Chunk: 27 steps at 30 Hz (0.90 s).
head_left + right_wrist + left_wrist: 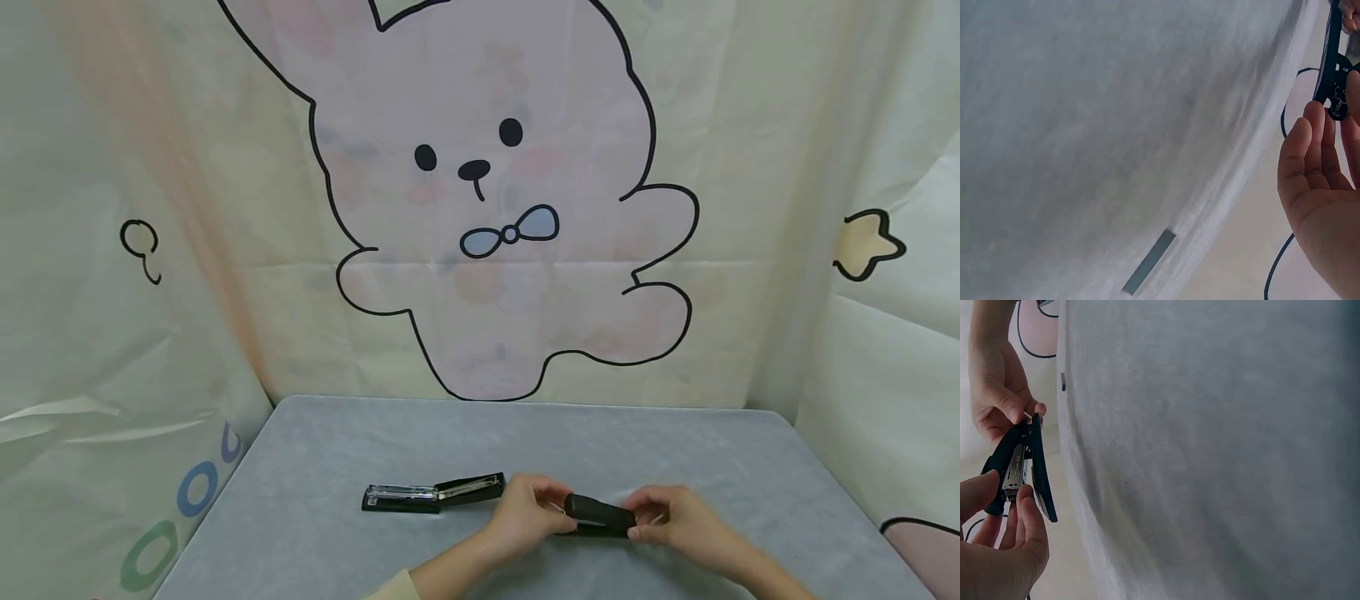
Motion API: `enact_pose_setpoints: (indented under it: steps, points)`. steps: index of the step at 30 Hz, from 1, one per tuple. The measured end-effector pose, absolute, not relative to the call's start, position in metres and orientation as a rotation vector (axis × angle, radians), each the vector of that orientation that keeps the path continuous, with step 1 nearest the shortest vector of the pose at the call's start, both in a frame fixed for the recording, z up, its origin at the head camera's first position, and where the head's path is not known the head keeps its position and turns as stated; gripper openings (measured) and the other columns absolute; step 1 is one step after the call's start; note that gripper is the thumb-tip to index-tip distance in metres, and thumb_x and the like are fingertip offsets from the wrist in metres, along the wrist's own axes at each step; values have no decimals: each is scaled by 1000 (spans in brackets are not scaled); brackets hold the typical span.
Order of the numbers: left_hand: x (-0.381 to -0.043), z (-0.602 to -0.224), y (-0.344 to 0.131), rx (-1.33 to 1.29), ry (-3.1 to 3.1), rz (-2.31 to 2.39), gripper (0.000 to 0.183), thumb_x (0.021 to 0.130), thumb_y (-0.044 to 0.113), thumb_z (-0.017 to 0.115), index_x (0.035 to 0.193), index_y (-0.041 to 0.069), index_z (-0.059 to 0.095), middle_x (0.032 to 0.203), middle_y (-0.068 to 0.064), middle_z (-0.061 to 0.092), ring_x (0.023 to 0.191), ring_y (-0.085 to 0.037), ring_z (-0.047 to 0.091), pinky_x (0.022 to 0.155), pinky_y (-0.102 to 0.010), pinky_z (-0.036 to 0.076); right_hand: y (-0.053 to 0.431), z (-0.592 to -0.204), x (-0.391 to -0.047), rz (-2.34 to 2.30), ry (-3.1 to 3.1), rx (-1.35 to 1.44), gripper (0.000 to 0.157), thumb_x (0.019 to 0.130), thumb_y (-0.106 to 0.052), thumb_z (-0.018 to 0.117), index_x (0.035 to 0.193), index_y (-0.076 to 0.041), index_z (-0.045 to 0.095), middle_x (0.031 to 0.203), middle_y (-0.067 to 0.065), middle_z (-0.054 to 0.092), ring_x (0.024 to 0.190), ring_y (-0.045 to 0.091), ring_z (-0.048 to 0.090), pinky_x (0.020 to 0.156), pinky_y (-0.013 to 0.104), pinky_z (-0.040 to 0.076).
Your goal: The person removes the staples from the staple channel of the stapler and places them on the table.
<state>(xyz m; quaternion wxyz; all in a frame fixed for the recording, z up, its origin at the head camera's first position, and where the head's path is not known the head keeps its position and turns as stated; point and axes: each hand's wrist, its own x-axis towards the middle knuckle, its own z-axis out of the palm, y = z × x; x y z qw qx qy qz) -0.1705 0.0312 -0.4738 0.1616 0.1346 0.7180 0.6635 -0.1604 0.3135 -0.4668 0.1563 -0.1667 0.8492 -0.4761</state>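
Both hands hold a black stapler (pixel 600 512) above the grey table, its top arm and base spread apart in a narrow V. My left hand (pixel 525 517) pinches the front end, thumb on the top arm and fingers by the metal staple channel (pixel 1015 472). At the hinge end, my right hand (pixel 678 525) grips with thumb and fingertips; the same hand (pixel 1322 206) shows in the right wrist view. Left of my left hand lies a second black stapler (pixel 401 497), swung wide open with its metal channel facing up.
The grey cloth-covered table (pixel 337 433) is ringed by hanging curtains, with a cartoon animal (pixel 480 317) printed on the back one. A slim dark grey strip (pixel 1149 262) lies on the table near its edge in the right wrist view.
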Motion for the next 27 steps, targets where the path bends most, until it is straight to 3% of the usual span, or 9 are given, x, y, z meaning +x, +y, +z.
enact_pose_setpoints:
  steps: [27]
  points:
    - [-146,-486,-16,417,1975,1857,32,68,-21,78,92,0,72,79,-4,70,69,-12,64,61,-19,50,273,-484,-152,-1378,2219,-713,25,86,-10,86,106,-4,73,92,-3,72,80,9,67,68,29,56]
